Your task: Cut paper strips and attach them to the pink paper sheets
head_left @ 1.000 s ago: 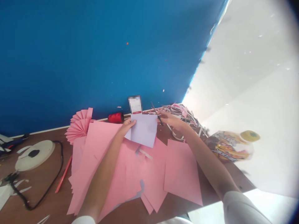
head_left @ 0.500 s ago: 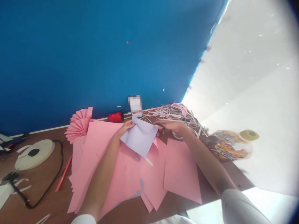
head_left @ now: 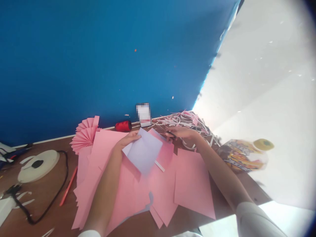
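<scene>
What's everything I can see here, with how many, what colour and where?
Lilac sheet: one, lilac, centre
Pink sheets: several, pink, centre and front
Scissors: one pair, dark, right of centre
Pleated fan: at least one, pink, back left
Spool: one, red, back centre
Blurred card: one, mostly white, back centre
Strips: many, white and pink, back right
Jar: one, clear, yellow-lidded, right
Disc: one, off-white, left
Cord: one, black, left
Stick: one, red, left
Clutter: count unclear, blue and white, far left
Table: one, brown, beneath
Walls: two, blue behind, white right
Left hand: one, white-sleeved, holding lilac sheet
Right hand: one, white-sleeved, holding scissors
</scene>
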A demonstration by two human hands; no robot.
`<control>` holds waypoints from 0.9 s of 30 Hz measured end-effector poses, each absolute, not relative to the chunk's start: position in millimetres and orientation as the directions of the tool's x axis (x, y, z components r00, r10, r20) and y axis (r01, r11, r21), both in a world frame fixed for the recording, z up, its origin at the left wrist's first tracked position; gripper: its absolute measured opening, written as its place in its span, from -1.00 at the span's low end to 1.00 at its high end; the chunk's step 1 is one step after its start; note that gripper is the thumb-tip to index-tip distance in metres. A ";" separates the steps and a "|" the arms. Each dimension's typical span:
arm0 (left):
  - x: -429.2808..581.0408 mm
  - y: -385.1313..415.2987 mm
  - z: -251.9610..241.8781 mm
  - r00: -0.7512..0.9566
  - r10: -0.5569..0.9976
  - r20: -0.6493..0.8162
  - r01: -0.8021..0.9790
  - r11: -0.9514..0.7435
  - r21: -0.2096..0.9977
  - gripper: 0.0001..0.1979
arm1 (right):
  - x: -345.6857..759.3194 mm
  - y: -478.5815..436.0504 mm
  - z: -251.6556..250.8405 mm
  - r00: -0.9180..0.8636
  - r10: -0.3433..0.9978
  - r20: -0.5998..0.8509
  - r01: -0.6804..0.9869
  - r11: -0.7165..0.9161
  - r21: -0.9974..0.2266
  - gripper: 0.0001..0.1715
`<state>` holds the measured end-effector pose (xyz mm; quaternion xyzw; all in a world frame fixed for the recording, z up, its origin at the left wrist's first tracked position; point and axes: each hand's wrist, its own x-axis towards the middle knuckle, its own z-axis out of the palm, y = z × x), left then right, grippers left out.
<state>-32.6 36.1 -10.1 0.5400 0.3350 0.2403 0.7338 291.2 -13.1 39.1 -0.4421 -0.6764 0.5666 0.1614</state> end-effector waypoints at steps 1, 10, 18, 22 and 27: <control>-28.8 32.3 -5.4 0.711 0.650 -0.266 0.066 0.315 0.947 -0.45 | 290.0 -12.6 37.5 -0.558 0.778 -0.288 0.413 -0.040 -0.910 -0.58; 17.0 16.1 -0.6 0.822 0.489 -0.293 0.205 0.226 0.952 -0.49 | 288.8 -8.7 27.1 -0.469 0.858 -0.209 0.430 0.015 -0.903 -0.67; 17.4 21.9 -6.3 0.648 0.715 -0.261 0.311 0.064 0.948 -0.42 | 280.4 -8.1 21.3 -0.493 0.837 -0.239 0.430 -0.004 -0.903 -0.58; 14.9 22.6 1.3 0.627 0.751 -0.204 0.342 -0.030 0.939 -0.53 | 272.6 -5.4 16.4 -0.484 0.848 -0.217 0.505 0.068 -0.861 -0.57; 15.6 20.1 6.0 0.733 0.634 -0.248 0.277 0.056 0.959 -0.49 | 267.4 -7.8 20.4 -0.418 0.879 -0.231 0.591 0.070 -0.803 -0.58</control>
